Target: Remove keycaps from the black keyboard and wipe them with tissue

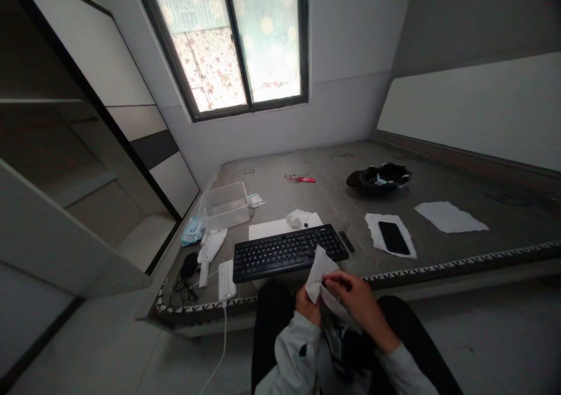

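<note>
Both my hands hold a white wipe (319, 271) above my lap, just in front of a black keyboard (287, 251). My left hand (307, 307) pinches the wipe's lower part from the left. My right hand (356, 298) has its fingers closed on the wipe's right edge. The keyboard lies near the front edge of a grey mattress-like surface (333, 199). A crumpled white wipe (298, 218) and a white sheet (268, 229) lie just behind the keyboard.
A black phone (393, 238) rests on a white paper right of the keyboard, and another paper (449, 216) lies further right. A clear plastic box (223, 204), a black cap (379, 178), a red wrapper (301, 178), a mouse (189, 264) and a white charger (227, 280) are also there.
</note>
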The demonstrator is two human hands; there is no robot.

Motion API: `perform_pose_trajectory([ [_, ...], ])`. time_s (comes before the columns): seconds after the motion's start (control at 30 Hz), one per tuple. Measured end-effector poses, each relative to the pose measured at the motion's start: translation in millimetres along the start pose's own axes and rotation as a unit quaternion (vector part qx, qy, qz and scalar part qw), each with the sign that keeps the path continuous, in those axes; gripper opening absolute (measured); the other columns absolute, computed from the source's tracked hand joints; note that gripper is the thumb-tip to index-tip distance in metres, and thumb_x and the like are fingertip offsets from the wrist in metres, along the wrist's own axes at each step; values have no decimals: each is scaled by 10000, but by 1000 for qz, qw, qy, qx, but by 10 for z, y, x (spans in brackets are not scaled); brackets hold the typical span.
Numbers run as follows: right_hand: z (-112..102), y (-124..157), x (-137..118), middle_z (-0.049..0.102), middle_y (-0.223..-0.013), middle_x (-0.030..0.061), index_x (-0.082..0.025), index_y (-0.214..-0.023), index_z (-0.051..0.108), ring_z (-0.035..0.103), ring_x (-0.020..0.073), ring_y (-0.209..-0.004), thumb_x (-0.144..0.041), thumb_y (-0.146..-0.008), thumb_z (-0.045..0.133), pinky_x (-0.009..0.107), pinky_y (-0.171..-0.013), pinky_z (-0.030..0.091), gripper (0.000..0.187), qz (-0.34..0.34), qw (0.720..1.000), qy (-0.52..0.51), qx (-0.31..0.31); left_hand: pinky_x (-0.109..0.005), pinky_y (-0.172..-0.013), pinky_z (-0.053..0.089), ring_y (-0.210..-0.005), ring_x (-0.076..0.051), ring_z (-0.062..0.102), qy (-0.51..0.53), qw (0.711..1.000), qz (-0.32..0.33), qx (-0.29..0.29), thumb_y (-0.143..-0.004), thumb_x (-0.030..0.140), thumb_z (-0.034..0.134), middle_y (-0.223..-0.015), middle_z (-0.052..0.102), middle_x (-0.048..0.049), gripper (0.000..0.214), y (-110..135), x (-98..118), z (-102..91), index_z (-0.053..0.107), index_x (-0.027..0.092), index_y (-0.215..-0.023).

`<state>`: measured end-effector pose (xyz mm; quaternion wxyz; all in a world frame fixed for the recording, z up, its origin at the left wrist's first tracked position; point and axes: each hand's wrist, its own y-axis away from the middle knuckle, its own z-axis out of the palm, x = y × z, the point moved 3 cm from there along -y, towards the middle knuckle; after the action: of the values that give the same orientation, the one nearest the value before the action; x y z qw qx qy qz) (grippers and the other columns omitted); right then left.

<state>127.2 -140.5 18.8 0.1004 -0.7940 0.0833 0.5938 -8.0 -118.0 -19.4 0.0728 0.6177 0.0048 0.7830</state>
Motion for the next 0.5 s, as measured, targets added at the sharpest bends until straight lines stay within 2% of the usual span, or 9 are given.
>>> perform_pose_trajectory([
  [0.1, 62, 30, 48, 722, -781, 52, -194, -788, 723, 643, 226, -724, -418, -734, 673, 309, -686, 476, 236, 1, 1000, 6, 9, -369, -861, 520, -945, -293, 674, -37, 996, 57, -63, -673, 456, 736, -997, 739, -127, 483, 23, -29, -3, 731, 111, -1010],
  [0.17, 85, 29, 65, 725, -801, 54, -199, -790, 727, 656, 236, -764, -409, -748, 658, 317, -722, 484, 225, -5, 1000, -5, -23, -358, -860, 513, -948, -285, 671, -73, 992, 88, -49, -737, 420, 672, -983, 744, -109, 392, 16, -67, -57, 743, 126, -987],
  [0.23, 91, 13, 85, 732, -868, 68, -206, -846, 739, 663, 249, -835, -425, -787, 619, 333, -784, 488, 256, -17, 998, -13, -58, -356, -840, 514, -926, -284, 674, -104, 990, 93, -10, -760, 382, 637, -948, 748, -106, 337, -17, -121, -133, 750, 130, -953],
  [0.3, 67, -18, 139, 729, -926, 87, -208, -920, 736, 659, 258, -879, -465, -828, 567, 351, -816, 488, 320, -21, 999, -4, -38, -364, -834, 518, -916, -292, 678, -97, 992, 73, 29, -722, 346, 669, -944, 747, -122, 328, -67, -182, -205, 745, 118, -945],
  [0.4, 40, -59, 293, 710, -1017, 109, -198, -1008, 708, 648, 271, -914, -507, -826, 557, 381, -829, 492, 389, -18, 997, 32, 63, -374, -821, 534, -887, -304, 690, -30, 997, 42, 58, -605, 311, 765, -897, 746, -147, 336, -133, -253, -265, 734, 102, -865],
  [0.43, 57, -65, 347, 695, -1077, 110, -198, -1058, 693, 639, 274, -953, -506, -816, 570, 392, -855, 488, 411, -23, 996, 32, 78, -375, -816, 539, -877, -305, 693, -11, 998, 35, 60, -569, 303, 791, -875, 746, -146, 337, -149, -271, -273, 730, 104, -835],
  [0.5, 139, -63, 434, 649, -1204, 103, -207, -1172, 650, 609, 272, -1065, -496, -814, 576, 412, -936, 462, 466, -36, 998, 6, 49, -383, -810, 547, -854, -302, 698, 9, 997, 14, 74, -511, 304, 830, -837, 747, -133, 352, -175, -311, -296, 727, 114, -789],
])
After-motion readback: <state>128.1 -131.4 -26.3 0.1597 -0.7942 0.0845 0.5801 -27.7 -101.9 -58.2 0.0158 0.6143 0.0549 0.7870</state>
